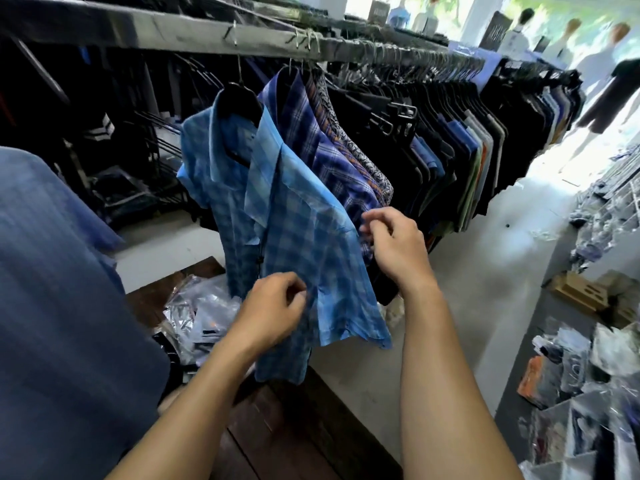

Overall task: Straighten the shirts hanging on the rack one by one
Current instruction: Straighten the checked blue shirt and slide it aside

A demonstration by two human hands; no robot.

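Blue plaid shirt (304, 237) pinched by left grip (273, 306) and right grip (394, 240)

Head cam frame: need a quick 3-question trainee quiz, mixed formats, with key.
1. True or false: the light blue plaid short-sleeved shirt lies on the floor.
2. Which garment hangs directly behind it on the grey metal rail? A) dark blue plaid shirt B) white towel C) red jacket
3. Fill in: the ___ hand pinches the light blue shirt's lower front.
Key: 1 false, it hangs on a black hanger. 2 A. 3 left hand; the right hand is higher, at the shoulder edge.
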